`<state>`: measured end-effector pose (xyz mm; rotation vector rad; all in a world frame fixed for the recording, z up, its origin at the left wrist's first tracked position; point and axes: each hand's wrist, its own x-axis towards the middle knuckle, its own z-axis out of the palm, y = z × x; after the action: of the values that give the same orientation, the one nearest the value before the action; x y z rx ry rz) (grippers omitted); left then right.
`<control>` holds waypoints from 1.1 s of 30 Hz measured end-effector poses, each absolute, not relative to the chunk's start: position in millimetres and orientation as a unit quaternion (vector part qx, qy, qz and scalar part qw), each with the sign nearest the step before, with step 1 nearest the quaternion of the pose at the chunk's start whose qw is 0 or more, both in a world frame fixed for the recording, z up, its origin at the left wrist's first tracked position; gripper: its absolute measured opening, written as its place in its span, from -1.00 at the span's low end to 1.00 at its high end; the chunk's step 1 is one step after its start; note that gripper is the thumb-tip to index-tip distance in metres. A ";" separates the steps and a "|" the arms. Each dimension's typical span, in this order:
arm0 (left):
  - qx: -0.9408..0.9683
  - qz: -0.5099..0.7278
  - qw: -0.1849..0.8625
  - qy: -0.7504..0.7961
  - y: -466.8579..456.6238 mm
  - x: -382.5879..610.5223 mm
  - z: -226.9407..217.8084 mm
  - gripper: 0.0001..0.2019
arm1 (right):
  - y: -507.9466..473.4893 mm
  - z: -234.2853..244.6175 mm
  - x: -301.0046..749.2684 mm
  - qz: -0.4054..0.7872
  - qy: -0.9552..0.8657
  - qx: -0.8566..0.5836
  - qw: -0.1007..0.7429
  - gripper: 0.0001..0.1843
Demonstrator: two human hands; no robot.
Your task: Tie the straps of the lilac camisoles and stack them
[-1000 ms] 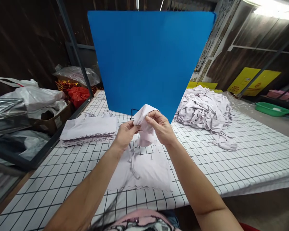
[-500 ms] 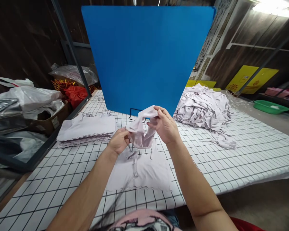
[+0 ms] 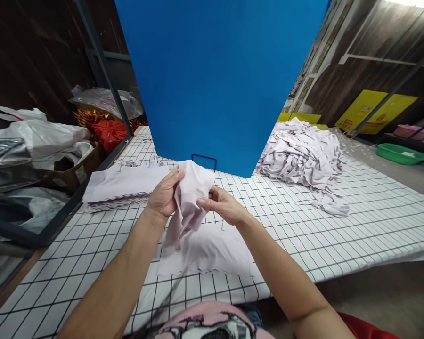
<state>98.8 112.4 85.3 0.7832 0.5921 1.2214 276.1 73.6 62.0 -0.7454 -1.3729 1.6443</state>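
A pale lilac cloth garment [image 3: 192,190] hangs between my two hands, above the table; its exact kind is hard to make out. My left hand [image 3: 165,193] is closed on its left edge near the top. With thumb and fingers, my right hand [image 3: 226,205] pinches its right side. The cloth's lower part droops over a flat-laid garment [image 3: 215,252] of the same colour, whose wavy hem faces me. To the left lies a neat stack of folded garments [image 3: 123,186] with wavy edges and thin straps at the far side.
A large blue board [image 3: 215,84] rises behind my hands, with a black wire stand [image 3: 204,156] at its foot. A heap of lilac cloth [image 3: 300,153] lies right on the checked tablecloth [image 3: 304,235]. Bags [image 3: 38,136] and a box [image 3: 70,176] stand left; a green basin [image 3: 403,154] sits far right.
The garment has been turned and now hangs longer toward the flat piece. My left hand has risen slightly, while my right hand has moved lower. The view has tilted down a little.
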 end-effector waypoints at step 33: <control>0.420 0.566 0.604 0.371 119.6 74.6 106.2 -0.77 | 65.7 111.0 356.9 0.544 -0.637 -0.400 0.373 -0.67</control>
<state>74.6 119.6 106.2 0.9724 0.8592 1.3111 356.9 65.7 111.0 -1.0244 -1.6313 1.3945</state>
